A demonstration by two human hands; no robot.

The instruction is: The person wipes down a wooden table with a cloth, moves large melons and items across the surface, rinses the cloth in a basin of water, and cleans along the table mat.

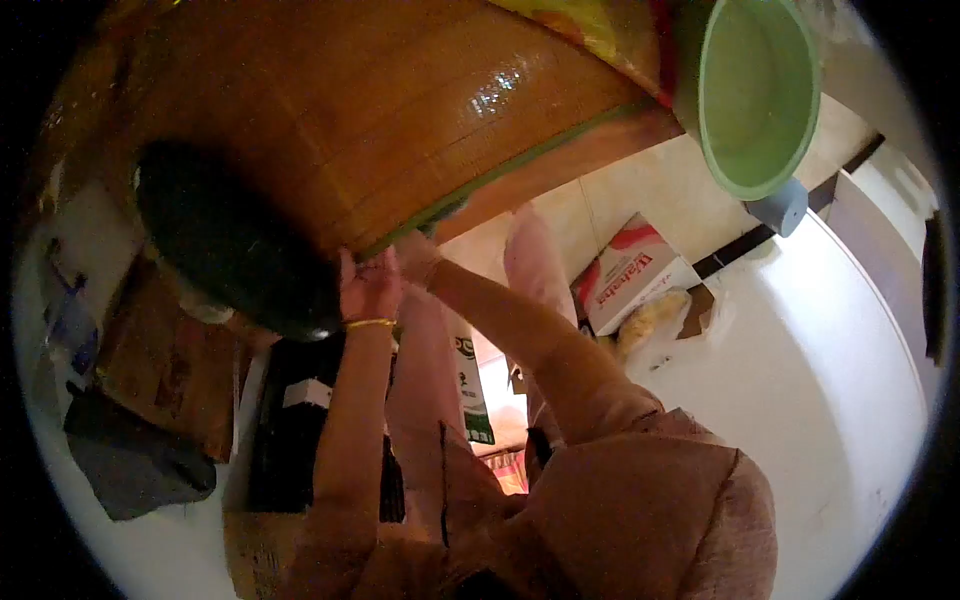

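My left hand (371, 287), with a gold bracelet (371, 323) at the wrist, is at the near corner of a brown table (300, 90). Its palm faces up and its fingers look spread, with nothing visible in them. Close beside it, my right hand (416, 258) is at the table's green-trimmed edge (500, 165). The right fingers are partly hidden and too blurred to read. Just left of my left hand lies a large dark green oval thing (235, 240); its kind is unclear.
A light green basin (758, 95) stands at the upper right, with a grey-blue object (780, 207) below it. A red and white carton (637, 275) lies on the tiled floor. On the left are a brown cardboard box (170, 365) and a dark grey cloth (135, 455).
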